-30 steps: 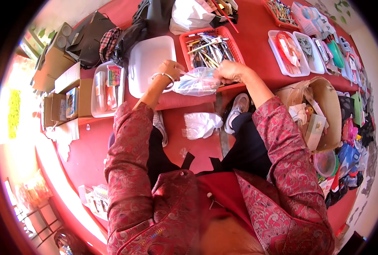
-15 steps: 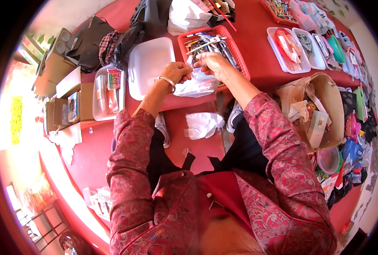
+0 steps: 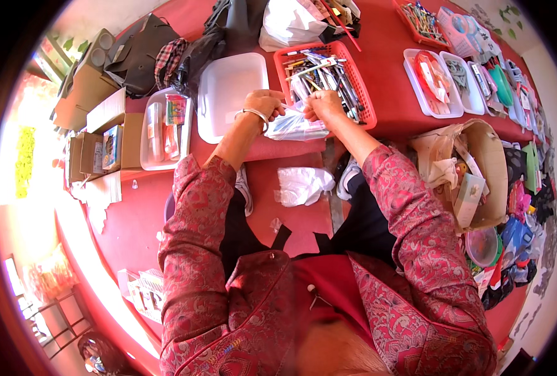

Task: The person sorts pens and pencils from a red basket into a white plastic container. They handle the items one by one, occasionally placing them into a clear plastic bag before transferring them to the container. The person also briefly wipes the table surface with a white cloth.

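My left hand [image 3: 265,104], with a bangle at the wrist, is closed in a pinch. Facing it, my right hand [image 3: 323,106] also has its fingers pressed together. A thin whitish strip [image 3: 294,108] runs between the two sets of fingertips; its kind is too small to make out. Just beneath lies a clear plastic bag [image 3: 300,128] with slim, pen-like things inside, at the table's near edge. Behind my hands stands a red plastic basket [image 3: 368,94] full of loose pens [image 3: 331,74]. Left of it sits a shallow white plastic tray [image 3: 233,88].
A white plastic bag [image 3: 303,185] lies on the floor between my feet. To the right stands an open cardboard box [image 3: 491,188] of mixed items. A container of packets [image 3: 167,131] and an opened carton [image 3: 131,141] are at the left. More trays [image 3: 432,84] line the far right.
My hands have moved slightly apart, the right one lower, its fingers now closed. The whitish strip shows between them. The whole view has shifted a little.
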### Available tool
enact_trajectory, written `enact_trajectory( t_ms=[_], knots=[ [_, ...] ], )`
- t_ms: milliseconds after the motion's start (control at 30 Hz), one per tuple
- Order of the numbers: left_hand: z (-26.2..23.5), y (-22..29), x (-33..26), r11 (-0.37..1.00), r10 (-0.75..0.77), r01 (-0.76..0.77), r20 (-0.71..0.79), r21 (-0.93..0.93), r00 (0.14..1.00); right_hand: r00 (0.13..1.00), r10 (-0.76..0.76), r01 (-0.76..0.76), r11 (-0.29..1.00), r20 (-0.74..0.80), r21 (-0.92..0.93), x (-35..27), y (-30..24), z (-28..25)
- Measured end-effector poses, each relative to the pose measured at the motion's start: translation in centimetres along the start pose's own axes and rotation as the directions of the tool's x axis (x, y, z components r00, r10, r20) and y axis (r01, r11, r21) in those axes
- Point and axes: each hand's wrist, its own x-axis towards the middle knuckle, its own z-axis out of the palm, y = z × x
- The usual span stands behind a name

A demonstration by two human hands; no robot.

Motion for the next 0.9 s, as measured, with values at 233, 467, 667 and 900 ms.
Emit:
enact_trajectory(
  t_ms=[233, 467, 667, 900],
  knots=[
    [0.4, 0.5, -0.5, 0.848, 0.381, -0.348, -0.004, 0.4, 0.924, 0.862, -0.435, 0.474, 0.511, 0.26, -0.717, -0.6, -0.2, 2.0],
    [0.4, 1.1, -0.4, 0.918, 0.344, -0.339, 0.01, 0.208, 0.939, 0.892, -0.361, 0.452, 0.669, 0.274, -0.59, -0.4, -0.5, 1.0],
    [-0.4, -2.4, 1.7, 0.836, 0.449, -0.385, -0.084, 0.39, 0.89, 0.983, -0.045, 0.121, 0.889, 0.177, -0.441, 0.2, -0.8, 0.6],
    [2.1, -4.8, 0.9, 0.717, 0.437, -0.332, -0.025, 0.613, 0.899, 0.982, 0.021, 0.061, 0.907, 0.189, -0.417, -0.2, -1.7, 0.5]
  ],
)
